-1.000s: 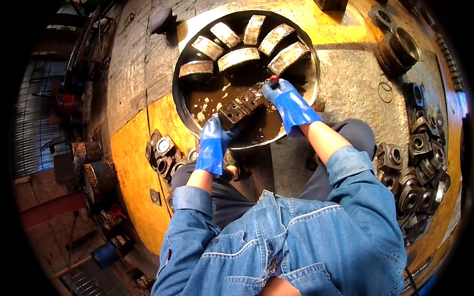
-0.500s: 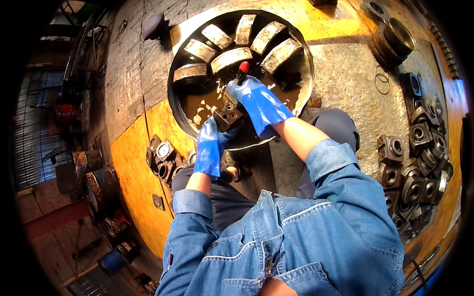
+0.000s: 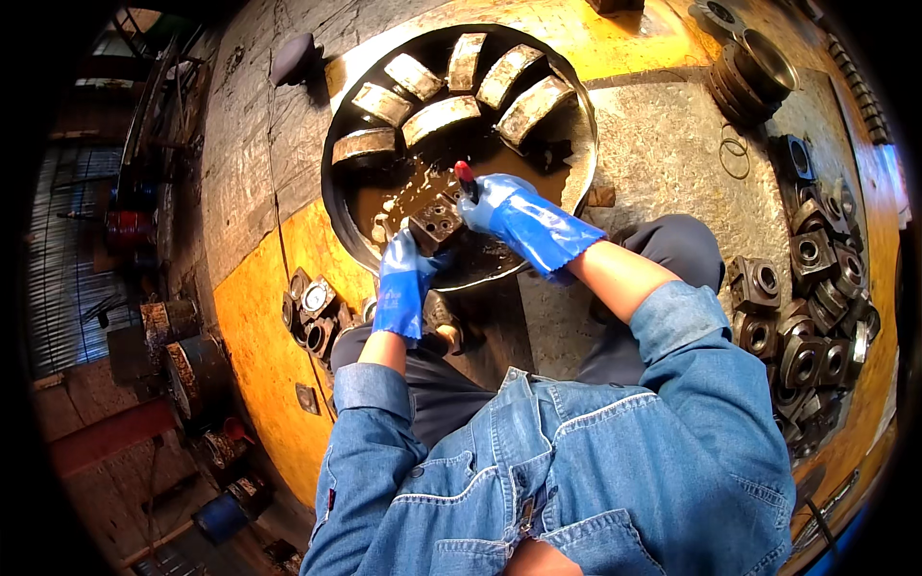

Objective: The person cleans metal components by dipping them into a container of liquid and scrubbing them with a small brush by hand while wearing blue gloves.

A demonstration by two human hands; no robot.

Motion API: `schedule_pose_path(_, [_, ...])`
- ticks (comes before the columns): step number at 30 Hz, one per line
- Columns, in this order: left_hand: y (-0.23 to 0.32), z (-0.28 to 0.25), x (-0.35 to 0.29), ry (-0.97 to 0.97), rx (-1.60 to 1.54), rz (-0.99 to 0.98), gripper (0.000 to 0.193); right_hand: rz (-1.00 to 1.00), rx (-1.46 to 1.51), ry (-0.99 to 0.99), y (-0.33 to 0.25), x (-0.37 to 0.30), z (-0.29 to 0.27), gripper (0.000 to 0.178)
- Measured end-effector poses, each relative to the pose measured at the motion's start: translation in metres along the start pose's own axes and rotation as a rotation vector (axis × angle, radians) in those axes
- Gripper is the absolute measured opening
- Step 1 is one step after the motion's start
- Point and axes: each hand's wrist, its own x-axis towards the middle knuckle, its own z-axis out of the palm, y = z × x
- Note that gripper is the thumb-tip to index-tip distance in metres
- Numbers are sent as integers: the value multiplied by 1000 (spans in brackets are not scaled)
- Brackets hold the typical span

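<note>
Over the near part of a round basin (image 3: 327, 163) of murky brown liquid, my gloved left hand (image 3: 403, 261) grips a dark metal block (image 3: 435, 223) with several round holes. My right hand (image 3: 499, 204), in a blue rubber glove too, is closed around a tool with a red-tipped handle (image 3: 465, 173). Its working end is hidden by the hand and the block, so I cannot tell its kind. The right hand is against or close beside the block's right side. Several curved metal segments (image 3: 440, 119) are arranged in the far half of the basin.
Many square metal blocks with round bores (image 3: 799, 365) are piled on the right. A smaller heap of metal parts (image 3: 315, 300) lies left of my knee. Stacked metal rings (image 3: 754, 79) stand at the far right, near thin loose rings (image 3: 735, 158).
My right hand has come nearer and slightly right with the red-tipped tool, now lower beside the block. My left hand keeps its hold on the block. The whole view has shifted slightly.
</note>
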Motion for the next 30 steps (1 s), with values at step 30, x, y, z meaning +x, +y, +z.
schedule_pose_path(30, [-5,4,0,31,71,-60,61,-43,318,4,12,18,-4,36])
